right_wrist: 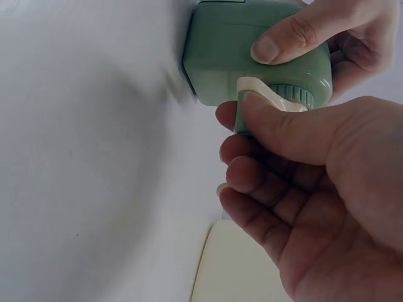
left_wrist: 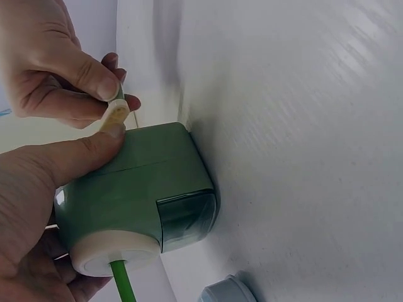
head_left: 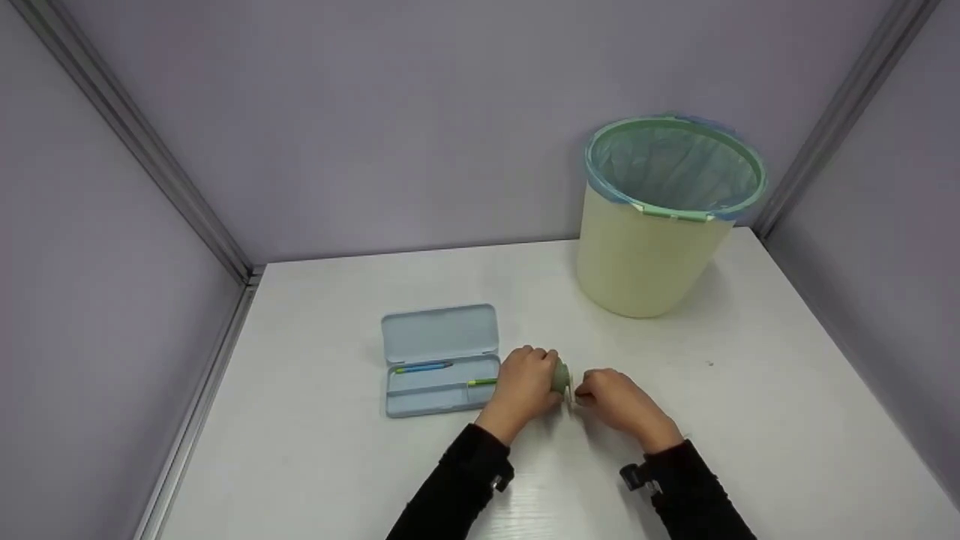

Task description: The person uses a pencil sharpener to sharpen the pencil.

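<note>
Gripping sharpener [left_wrist: 126,195] in left hand [head_left: 523,382], pinching crank [right_wrist: 255,85] in right hand [head_left: 619,403], pointing green pencil [left_wrist: 123,283] leftward, nearer left hand.

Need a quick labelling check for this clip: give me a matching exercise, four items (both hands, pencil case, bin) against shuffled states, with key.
Column 1
1. Left hand
2. Right hand
3. Pencil case
4. Bin

Column 2
A. Stands upright with a blue liner inside
B. Grips the body of the green sharpener
C. Lies open on the table
D. Pinches the crank

Pairs: 1-B, 2-D, 3-C, 4-A
</note>
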Available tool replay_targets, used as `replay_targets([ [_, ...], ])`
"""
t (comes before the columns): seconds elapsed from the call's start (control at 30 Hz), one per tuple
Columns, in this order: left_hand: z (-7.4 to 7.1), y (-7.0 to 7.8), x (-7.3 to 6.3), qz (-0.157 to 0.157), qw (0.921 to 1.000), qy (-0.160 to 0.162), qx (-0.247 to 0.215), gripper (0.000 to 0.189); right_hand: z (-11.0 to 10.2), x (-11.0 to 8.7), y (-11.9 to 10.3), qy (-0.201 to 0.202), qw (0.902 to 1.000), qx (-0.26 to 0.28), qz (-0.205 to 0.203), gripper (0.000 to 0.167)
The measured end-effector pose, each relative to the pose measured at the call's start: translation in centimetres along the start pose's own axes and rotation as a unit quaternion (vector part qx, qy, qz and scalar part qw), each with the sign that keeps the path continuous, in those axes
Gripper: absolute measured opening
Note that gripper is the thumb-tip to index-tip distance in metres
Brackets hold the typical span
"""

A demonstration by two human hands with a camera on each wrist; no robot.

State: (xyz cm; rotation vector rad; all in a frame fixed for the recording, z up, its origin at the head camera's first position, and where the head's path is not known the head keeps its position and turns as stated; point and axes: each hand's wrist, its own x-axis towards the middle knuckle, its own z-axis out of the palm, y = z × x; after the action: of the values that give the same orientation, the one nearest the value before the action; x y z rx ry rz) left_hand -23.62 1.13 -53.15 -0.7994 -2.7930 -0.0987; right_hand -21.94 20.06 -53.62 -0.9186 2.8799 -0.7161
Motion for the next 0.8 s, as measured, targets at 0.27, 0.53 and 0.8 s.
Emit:
replay_targets([
  [0.27, 0.2, -0.1, 0.1, -0.001, 1.0, 0.007, -0.007, 0.053, -1.3, -0.2, -0.3, 0.001, 0.9999, 0.017, 0.001, 0.012],
  [0.53, -0.1, -0.1, 0.2, 0.002, 1.0, -0.003, -0.002, 0.048, -2.3, 0.0, 0.0, 0.036, 0.9983, 0.045, 0.009, 0.008],
  [0.8, 0.0, -0.2, 0.3, 0.0, 0.9999, -0.01, -0.011, 0.051, -2.6, 1.2, 0.2, 0.086, 0.9954, 0.041, 0.008, 0.008],
])
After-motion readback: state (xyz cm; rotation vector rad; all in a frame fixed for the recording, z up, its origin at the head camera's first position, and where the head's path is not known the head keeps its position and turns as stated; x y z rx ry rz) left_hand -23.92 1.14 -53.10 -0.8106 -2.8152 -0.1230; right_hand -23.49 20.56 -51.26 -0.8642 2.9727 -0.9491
